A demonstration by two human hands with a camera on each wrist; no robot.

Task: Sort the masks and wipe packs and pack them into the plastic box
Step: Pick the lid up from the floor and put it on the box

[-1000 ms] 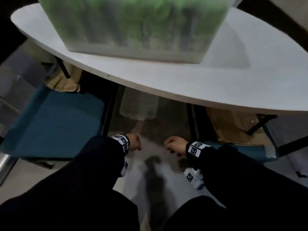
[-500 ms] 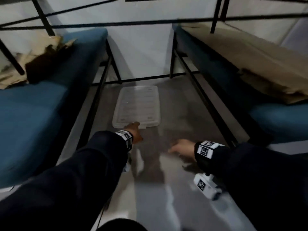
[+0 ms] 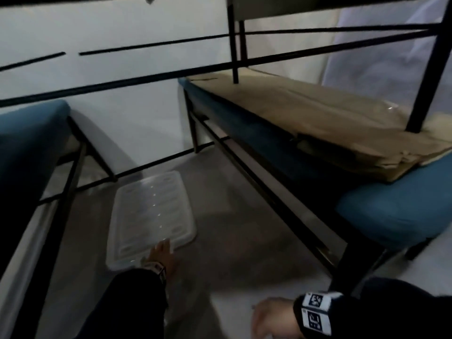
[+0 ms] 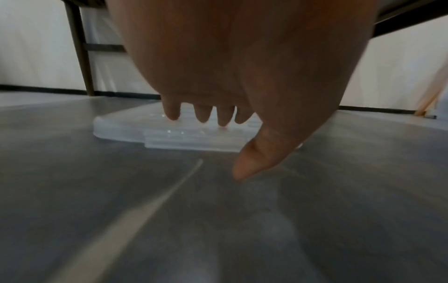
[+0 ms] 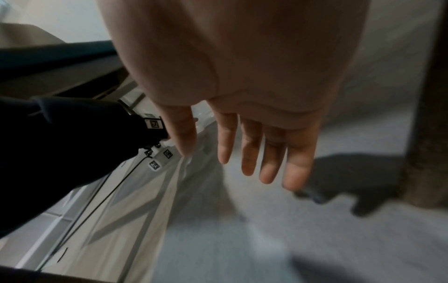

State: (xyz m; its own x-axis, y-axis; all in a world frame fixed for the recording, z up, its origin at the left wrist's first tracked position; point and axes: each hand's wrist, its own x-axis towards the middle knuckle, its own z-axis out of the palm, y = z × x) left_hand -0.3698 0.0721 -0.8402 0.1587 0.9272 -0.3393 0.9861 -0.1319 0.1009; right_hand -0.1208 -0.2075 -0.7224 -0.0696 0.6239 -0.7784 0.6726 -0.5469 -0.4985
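While the clear lid point(image 3: 151, 216) lies flat on the floor point(image 3: 244, 241) between two benches, the left hand point(image 3: 161, 256) rests straight fingertips point(image 4: 172, 114) on its near edge — right hand point(image 3: 271, 319) hovers, grip relaxed, empty.

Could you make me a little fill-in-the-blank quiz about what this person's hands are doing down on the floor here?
1. The clear plastic lid lies flat on the ____.
2. The hand reaching onto the lid's near edge is the ____ hand.
3. The right hand holds ____, its fingers spread straight.
4. The flattened cardboard lies on a bench with a ____ cushion.

Missing words: floor; left; nothing; blue
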